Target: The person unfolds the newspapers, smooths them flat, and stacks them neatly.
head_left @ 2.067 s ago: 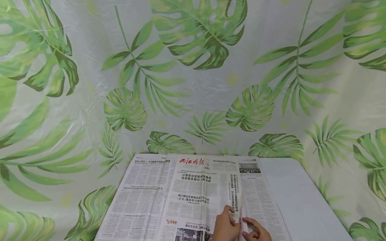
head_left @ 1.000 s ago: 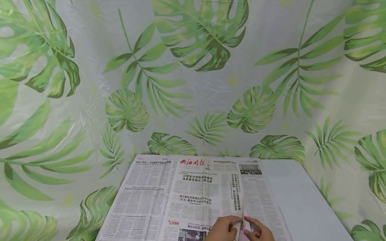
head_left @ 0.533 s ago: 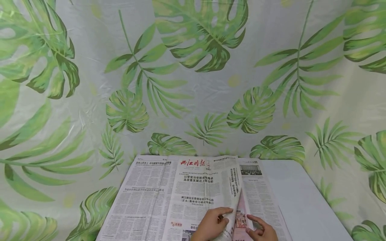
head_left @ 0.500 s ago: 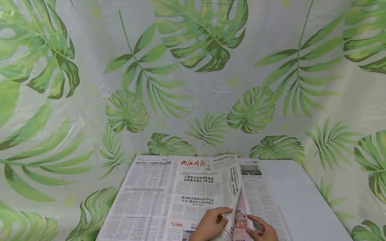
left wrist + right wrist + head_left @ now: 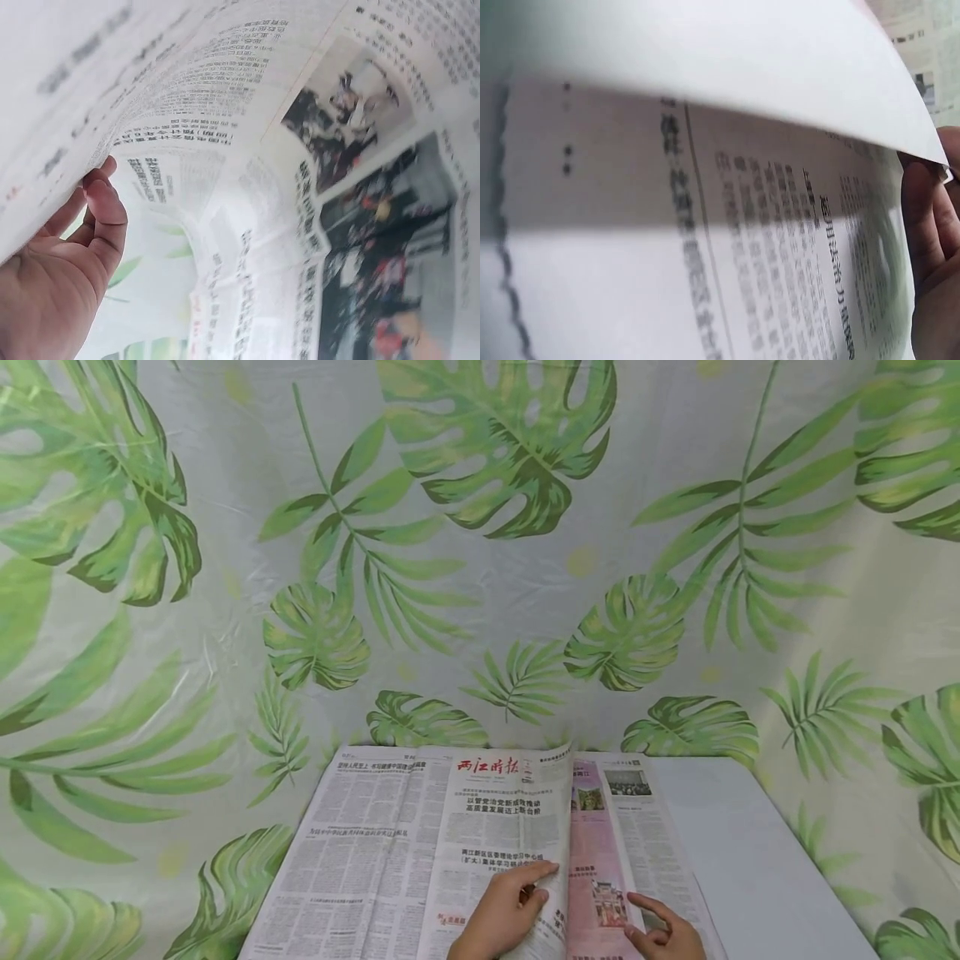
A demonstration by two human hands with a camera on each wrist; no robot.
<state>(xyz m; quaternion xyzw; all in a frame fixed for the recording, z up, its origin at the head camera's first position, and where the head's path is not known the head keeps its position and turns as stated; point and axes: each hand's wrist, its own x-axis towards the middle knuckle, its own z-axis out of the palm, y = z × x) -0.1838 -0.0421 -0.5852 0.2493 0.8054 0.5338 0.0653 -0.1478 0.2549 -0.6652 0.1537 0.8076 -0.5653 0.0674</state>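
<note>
A newspaper (image 5: 491,827) with a red masthead lies spread over a white surface. My left hand (image 5: 501,912) pinches the right edge of its front sheet between thumb and fingers; the sheet curls up and over to the left. In the left wrist view that hand (image 5: 71,274) holds the raised paper, with printed photos on the page beyond. The pink page (image 5: 588,852) underneath shows pictures and text. At its right edge my right hand (image 5: 663,933) pinches the paper between thumb and index finger. The right wrist view shows that hand (image 5: 934,232) with the sheet's edge between its fingertips.
Another newspaper page (image 5: 330,860) extends to the left, and a grey printed page (image 5: 652,835) lies at the right. Beyond it is the white tabletop (image 5: 750,852). A leaf-patterned sheet (image 5: 480,568) hangs behind and around the table.
My left hand has drawn the front sheet's edge leftward, uncovering much more of the pink page. My right hand has shifted slightly right along with the pink page's edge.
</note>
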